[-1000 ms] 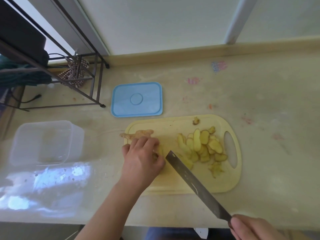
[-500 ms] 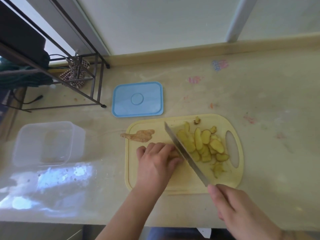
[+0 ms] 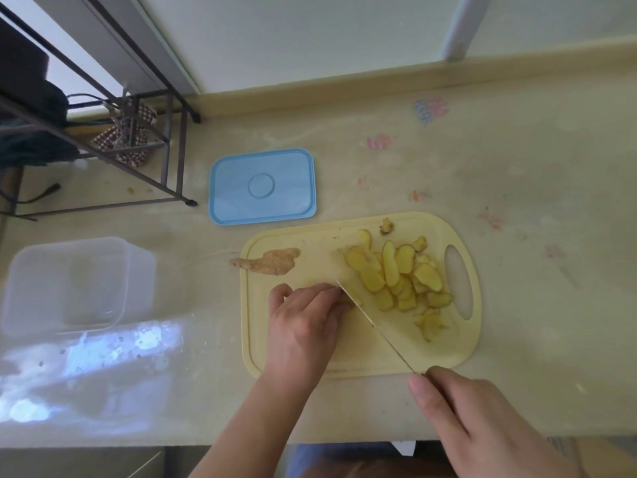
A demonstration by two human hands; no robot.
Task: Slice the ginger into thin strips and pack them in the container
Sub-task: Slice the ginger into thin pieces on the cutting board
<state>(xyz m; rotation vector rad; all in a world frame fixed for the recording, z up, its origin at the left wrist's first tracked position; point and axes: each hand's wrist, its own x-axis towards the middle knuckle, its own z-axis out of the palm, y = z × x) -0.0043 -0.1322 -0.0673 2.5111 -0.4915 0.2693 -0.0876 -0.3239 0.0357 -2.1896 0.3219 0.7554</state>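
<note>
Ginger point(image 3: 348, 298) under left hand's point(image 3: 303, 326) fingertips

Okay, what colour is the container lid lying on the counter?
Light blue: the lid lies flat beyond the cutting board, seen in the head view.

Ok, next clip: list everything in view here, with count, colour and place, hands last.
Plastic cutting board: one, pale yellow, centre of counter.
Peeled ginger slices: a pile, yellow, right half of board.
Unpeeled ginger piece: one, tan, board's left edge, overhanging it.
Small ginger scrap: one, tan, board's far edge.
Knife blade: one, metal, edge down on board beside the left fingers.
Rectangular plastic lid: one, light blue, beyond board.
Clear plastic container: one, transparent, looks empty, far left.
Metal wire rack: one, dark, back left.
Left hand: pressing ginger, mostly hidden.
Right hand: gripping knife handle.
</note>
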